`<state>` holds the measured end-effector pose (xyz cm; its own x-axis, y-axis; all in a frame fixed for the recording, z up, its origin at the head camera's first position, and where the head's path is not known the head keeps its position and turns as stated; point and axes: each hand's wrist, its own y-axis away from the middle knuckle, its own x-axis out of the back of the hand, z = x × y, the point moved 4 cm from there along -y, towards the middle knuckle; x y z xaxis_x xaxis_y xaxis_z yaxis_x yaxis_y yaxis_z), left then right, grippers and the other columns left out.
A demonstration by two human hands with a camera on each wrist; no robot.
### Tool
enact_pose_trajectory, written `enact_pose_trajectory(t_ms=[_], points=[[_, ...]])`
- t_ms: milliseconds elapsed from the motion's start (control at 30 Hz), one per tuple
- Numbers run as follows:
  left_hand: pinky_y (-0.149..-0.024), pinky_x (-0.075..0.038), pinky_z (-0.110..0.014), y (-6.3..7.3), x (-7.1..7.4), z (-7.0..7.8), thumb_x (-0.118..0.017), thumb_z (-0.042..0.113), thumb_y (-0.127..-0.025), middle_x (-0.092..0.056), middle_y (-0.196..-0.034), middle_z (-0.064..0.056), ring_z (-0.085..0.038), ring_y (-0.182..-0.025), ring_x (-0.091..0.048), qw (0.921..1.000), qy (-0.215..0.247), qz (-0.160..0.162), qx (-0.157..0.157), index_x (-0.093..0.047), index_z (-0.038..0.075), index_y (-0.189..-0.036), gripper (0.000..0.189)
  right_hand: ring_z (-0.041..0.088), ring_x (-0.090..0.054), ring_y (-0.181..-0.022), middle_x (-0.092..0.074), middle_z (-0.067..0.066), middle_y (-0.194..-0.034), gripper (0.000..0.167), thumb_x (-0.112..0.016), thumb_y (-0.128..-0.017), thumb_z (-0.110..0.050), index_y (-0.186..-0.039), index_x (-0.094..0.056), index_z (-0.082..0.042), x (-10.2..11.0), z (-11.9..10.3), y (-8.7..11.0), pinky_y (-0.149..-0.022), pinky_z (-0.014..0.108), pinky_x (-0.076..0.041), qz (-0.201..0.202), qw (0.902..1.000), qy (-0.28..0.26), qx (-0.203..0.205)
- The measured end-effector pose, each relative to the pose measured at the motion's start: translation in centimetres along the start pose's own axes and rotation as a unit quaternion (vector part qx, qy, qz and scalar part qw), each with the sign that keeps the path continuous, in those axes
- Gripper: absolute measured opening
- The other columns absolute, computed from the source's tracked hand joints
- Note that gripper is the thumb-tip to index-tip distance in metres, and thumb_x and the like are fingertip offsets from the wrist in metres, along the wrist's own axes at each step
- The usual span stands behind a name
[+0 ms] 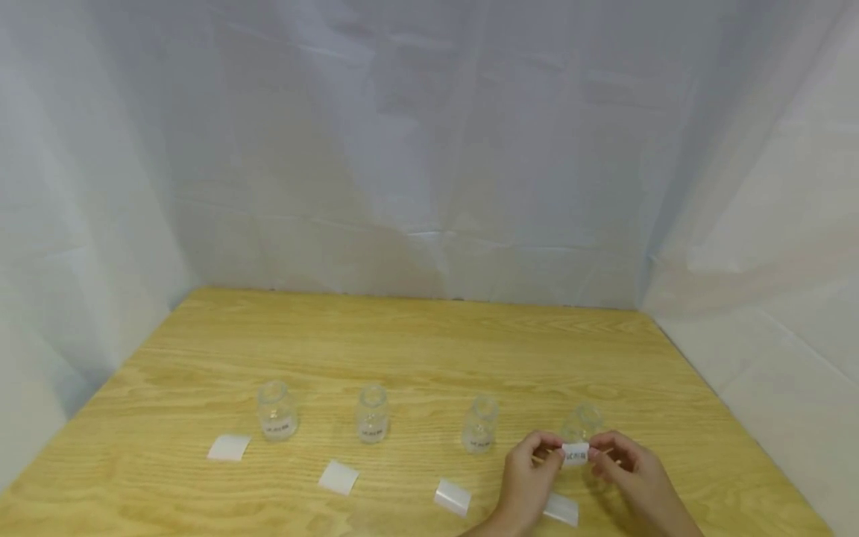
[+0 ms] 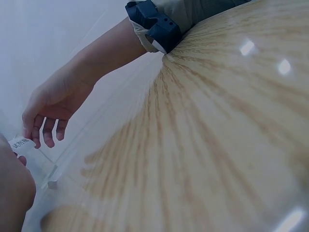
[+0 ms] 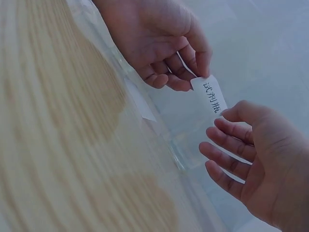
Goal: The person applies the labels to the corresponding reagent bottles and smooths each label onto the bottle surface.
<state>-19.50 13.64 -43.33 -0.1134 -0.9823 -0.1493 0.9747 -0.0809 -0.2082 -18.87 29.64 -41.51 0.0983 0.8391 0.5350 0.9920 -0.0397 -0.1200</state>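
Both hands hold a small white label (image 1: 576, 453) with dark printed characters, stretched between them by its ends. My left hand (image 1: 526, 477) pinches the left end between thumb and index finger. At the other end, the thumb and index finger of my right hand (image 1: 634, 477) pinch the label, with the remaining fingers loosely bent in the right wrist view. Just behind the label stands a clear glass bottle (image 1: 586, 419), its lower part hidden by the label and fingers. A white paper piece (image 1: 562, 509) lies below, partly covered by my left hand.
Three more clear bottles stand leftward in a row, a left one (image 1: 277, 410), a middle one (image 1: 372, 414) and a nearer one (image 1: 480, 425), each with a printed label low down. White paper pieces (image 1: 230, 447) lie before them on the wooden table (image 1: 403, 343). Pale sheeting (image 1: 429, 149) encloses it.
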Motion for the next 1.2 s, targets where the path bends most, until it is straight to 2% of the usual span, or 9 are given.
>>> enact_pose_trajectory(t_ms=[167,300,400,567,667,800,1200], points=[[-0.06,-0.044,-0.017,0.0,0.1,0.1,-0.063,0.003,-0.081,-0.059,-0.078,0.01,-0.002,-0.069,-0.051,1.0,-0.002,0.0,0.001,-0.066,0.003,-0.087,0.006,0.016,-0.057,-0.062,-0.058,0.004,-0.072,0.008,-0.06,-0.088,-0.007,-0.092,-0.06,0.0,0.0,-0.3,0.1,-0.059,0.027,-0.051,0.002,0.9998,-0.013,0.018],[-0.061,-0.044,-0.018,0.0,0.1,0.1,-0.066,0.006,-0.081,-0.06,-0.079,0.01,-0.002,-0.07,-0.051,0.9999,-0.011,-0.003,0.0,-0.067,0.005,-0.087,0.006,0.016,-0.057,-0.062,-0.058,0.003,-0.071,0.002,-0.058,-0.088,0.0,-0.089,-0.06,-0.001,0.3,-0.4,0.3,-0.056,0.027,-0.05,-0.003,0.9978,-0.013,0.065],[-0.062,-0.043,-0.018,-0.1,0.1,0.0,-0.069,0.007,-0.08,-0.063,-0.08,0.01,-0.002,-0.071,-0.052,0.9996,-0.029,0.001,-0.006,-0.067,0.007,-0.09,0.009,0.016,-0.057,-0.062,-0.059,0.002,-0.072,0.005,-0.057,-0.087,0.004,-0.087,-0.059,-0.001,0.6,-0.5,0.4,-0.053,0.027,-0.048,-0.012,0.9937,-0.014,0.11],[-0.06,-0.043,-0.018,-0.4,0.3,-0.3,-0.072,0.006,-0.077,-0.064,-0.077,0.011,-0.002,-0.069,-0.052,0.9978,-0.06,0.027,-0.012,-0.068,0.011,-0.086,0.011,0.015,-0.057,-0.063,-0.06,-0.001,-0.075,0.008,-0.059,-0.086,0.004,-0.086,-0.059,-0.004,1.1,-0.3,0.6,-0.052,0.026,-0.046,-0.017,0.9885,-0.001,0.15],[-0.057,-0.043,-0.017,-0.5,0.2,-0.5,-0.073,0.008,-0.077,-0.062,-0.076,0.013,-0.002,-0.067,-0.051,0.998,-0.058,0.022,0.001,-0.068,0.012,-0.081,0.008,0.015,-0.057,-0.063,-0.061,0.001,-0.076,0.011,-0.059,-0.085,0.005,-0.087,-0.06,-0.005,1.3,0.1,0.5,-0.052,0.026,-0.046,-0.011,0.9881,0.004,0.153],[-0.058,-0.043,-0.016,-0.6,0.1,-0.6,-0.073,0.01,-0.078,-0.061,-0.077,0.013,-0.001,-0.067,-0.05,0.9988,-0.046,0.006,0.013,-0.068,0.012,-0.083,0.007,0.016,-0.057,-0.063,-0.061,0.002,-0.077,0.011,-0.058,-0.085,0.006,-0.088,-0.06,-0.004,1.5,0.4,0.5,-0.051,0.026,-0.045,-0.011,0.9886,0.006,0.15],[-0.053,-0.04,-0.015,-0.7,-0.2,-0.5,-0.073,0.007,-0.076,-0.06,-0.074,0.014,0.002,-0.062,-0.047,0.995,-0.097,0.009,-0.022,-0.066,0.011,-0.077,0.008,0.013,-0.058,-0.065,-0.061,-0.003,-0.078,0.003,-0.059,-0.089,-0.004,-0.088,-0.061,-0.007,1.3,0.5,0.1,-0.054,0.027,-0.048,-0.036,0.9924,0.026,0.115]])
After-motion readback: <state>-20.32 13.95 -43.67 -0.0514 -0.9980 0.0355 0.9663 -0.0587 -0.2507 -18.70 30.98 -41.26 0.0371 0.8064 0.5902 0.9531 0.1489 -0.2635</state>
